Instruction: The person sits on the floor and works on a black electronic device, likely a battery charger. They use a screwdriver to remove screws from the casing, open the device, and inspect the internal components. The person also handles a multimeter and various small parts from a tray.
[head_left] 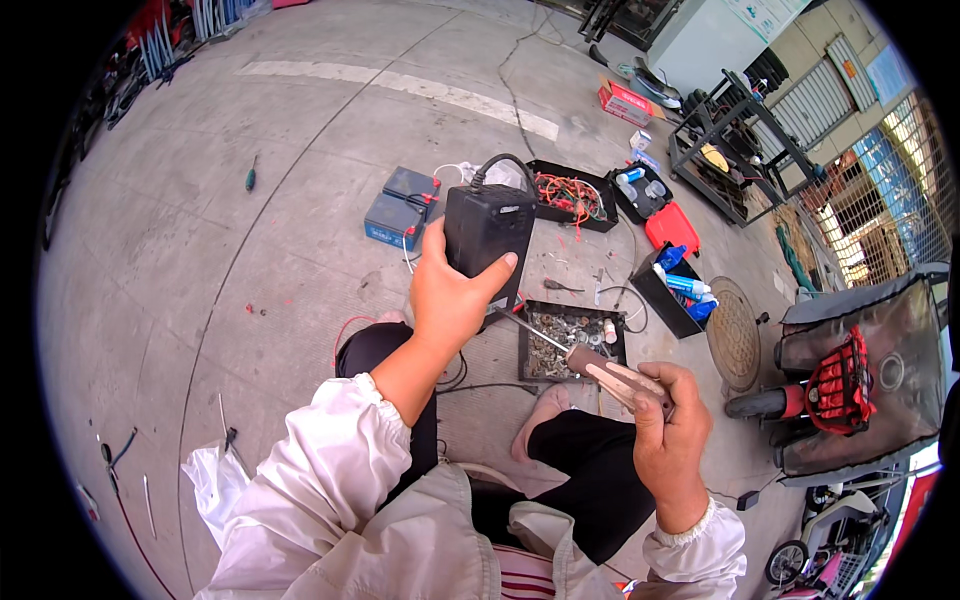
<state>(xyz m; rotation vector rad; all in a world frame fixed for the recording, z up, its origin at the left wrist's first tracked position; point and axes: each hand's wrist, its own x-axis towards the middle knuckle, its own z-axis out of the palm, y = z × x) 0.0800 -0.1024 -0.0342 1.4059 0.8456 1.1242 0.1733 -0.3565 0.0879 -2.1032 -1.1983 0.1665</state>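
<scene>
My left hand grips a black box-shaped charger upright, thumb across its front and fingers round its left side. A thick black cable loops out of the charger's top. In my right hand is a screwdriver, its brown and tan handle wrapped by my fingers. The metal shaft points up and left, its tip at the charger's lower right edge; whether it touches cannot be made out. Beneath the screwdriver a black tray of loose screws and small metal parts lies on the ground.
Two dark batteries stand beyond my left hand. A bin of red wires, an open red case and a box of spray cans lie ahead and right. A round manhole cover and a covered scooter are farther right.
</scene>
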